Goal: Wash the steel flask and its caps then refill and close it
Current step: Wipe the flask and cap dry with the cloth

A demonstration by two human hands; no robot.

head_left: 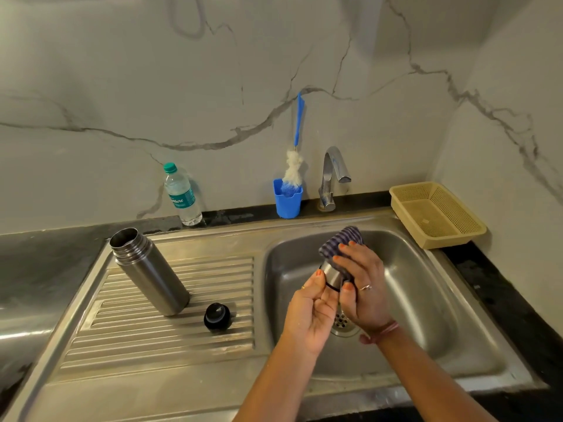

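Observation:
The steel flask (149,271) stands open and uncapped on the ribbed drainboard (170,336) at the left. Its black inner cap (217,316) lies on the ribs just right of the flask's base. Over the sink basin (426,300), my left hand (312,313) grips the steel outer cap (331,274) from below. My right hand (362,286) holds a purple striped scrub pad (341,242) wrapped against the cap's far side. Most of the cap is hidden by the pad and my fingers.
A blue holder (288,202) with a bottle brush (294,166) stands behind the sink, beside the tap (333,175). A plastic water bottle (182,196) stands at the back left. A beige mesh basket (438,214) sits at the back right. The drain (342,322) lies below my hands.

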